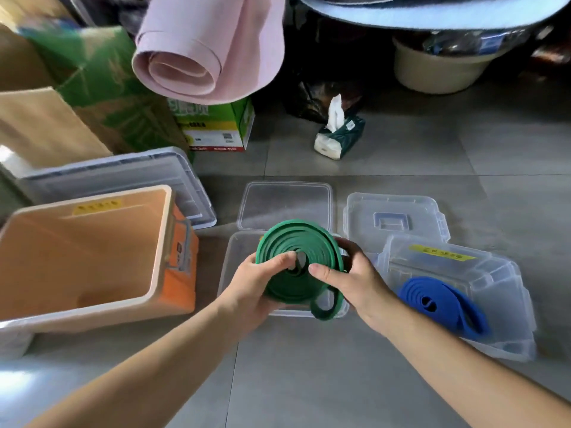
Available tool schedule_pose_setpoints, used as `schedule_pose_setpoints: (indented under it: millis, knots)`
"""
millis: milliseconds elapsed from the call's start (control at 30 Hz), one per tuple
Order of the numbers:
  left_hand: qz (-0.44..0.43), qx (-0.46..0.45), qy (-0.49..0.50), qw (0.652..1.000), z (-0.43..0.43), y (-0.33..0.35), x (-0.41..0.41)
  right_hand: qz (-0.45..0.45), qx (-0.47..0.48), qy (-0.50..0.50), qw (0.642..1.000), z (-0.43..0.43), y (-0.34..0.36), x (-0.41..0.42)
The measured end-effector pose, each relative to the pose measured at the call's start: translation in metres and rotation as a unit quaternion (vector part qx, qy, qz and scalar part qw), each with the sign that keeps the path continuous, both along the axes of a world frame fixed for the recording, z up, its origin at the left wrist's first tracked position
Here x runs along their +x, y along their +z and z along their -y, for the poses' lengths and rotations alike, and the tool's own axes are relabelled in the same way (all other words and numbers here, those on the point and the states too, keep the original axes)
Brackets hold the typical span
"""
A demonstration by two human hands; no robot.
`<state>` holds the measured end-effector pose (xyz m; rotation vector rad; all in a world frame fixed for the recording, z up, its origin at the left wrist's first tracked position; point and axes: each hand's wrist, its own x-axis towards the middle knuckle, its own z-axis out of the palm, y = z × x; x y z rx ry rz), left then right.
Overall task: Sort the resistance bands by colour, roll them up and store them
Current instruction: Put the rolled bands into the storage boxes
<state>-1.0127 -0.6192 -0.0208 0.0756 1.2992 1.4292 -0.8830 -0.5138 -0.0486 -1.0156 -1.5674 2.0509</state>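
A green resistance band (298, 242), coiled into a loose roll, is held between both hands above a clear plastic box (227, 267) on the floor. My left hand (259, 282) grips the roll's lower left side, thumb on top near the centre. On the right edge my right hand (349, 273) grips the coil, thumb pressing toward the middle. A loose end of the green band hangs below the roll. A rolled blue resistance band (438, 301) lies inside a second clear box (500, 279) with a yellow label, at the right.
An open orange bin (160, 242) stands at the left, with a large clear lid (123, 174) behind it. Two clear lids (284, 202) (392, 217) lie behind the boxes. A tissue pack (340, 137), green cartons (216, 125) and a rolled pink mat (200, 50) sit further back.
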Motion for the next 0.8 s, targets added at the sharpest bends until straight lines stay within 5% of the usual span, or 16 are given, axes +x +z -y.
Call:
schedule_pose_setpoints:
  millis: [100,167,267,367,500,700,800]
  knots:
    - [0.026,-0.095,0.007,0.995,-0.004,-0.014,-0.013,0.063,-0.107,-0.044,0.991,-0.011,-0.019,-0.024]
    - [-0.073,-0.180,-0.038,0.980,-0.007,-0.031,-0.025,0.130,-0.130,-0.013,0.983,-0.023,-0.028,-0.037]
    - [-0.223,-0.266,-0.115,0.931,-0.008,-0.060,-0.042,0.224,-0.074,0.056,0.970,-0.039,-0.041,-0.056]
    - [-0.157,-0.270,-0.091,0.946,-0.009,-0.085,-0.055,0.284,-0.041,0.103,0.952,-0.044,-0.056,-0.072]
    - [-0.207,-0.278,-0.097,0.933,-0.011,-0.102,-0.067,0.337,-0.034,0.144,0.930,-0.043,-0.078,-0.085]
    - [-0.341,-0.309,-0.250,0.852,-0.009,-0.132,-0.074,0.468,0.182,0.248,0.828,-0.035,-0.098,-0.085]
    - [-0.281,-0.353,-0.264,0.853,-0.014,-0.139,-0.079,0.471,0.199,0.255,0.821,-0.035,-0.103,-0.080]
